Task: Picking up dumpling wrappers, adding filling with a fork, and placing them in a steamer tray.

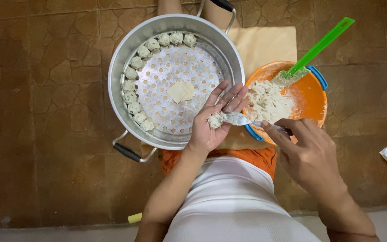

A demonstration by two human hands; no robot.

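On the brown tiled floor (45, 112) stands a large metal steamer pot (126, 49), its perforated tray (175, 76) lined along the left rim with an arc of small folded dumplings (133, 96) and carrying loose square wrappers (181, 91) near the middle. Just right of the pot, touching its rim, sits an orange bowl (312, 96) of pale filling (267, 103) with a green spatula (319, 47) leaning out toward the upper right. The left hand (213, 123) lies palm up over the pot's right edge, fingers half spread, cupping a half-made dumpling (215, 120) on the palm. The right hand (312, 154) pinches a metal spoon (238, 118) by its handle, its grip narrow; the spoon's long axis runs nearly level, bowl end pointing left and touching the dumpling. The open gap in the ring of dumplings lies left of the left hand, the nearer one, across the tray.
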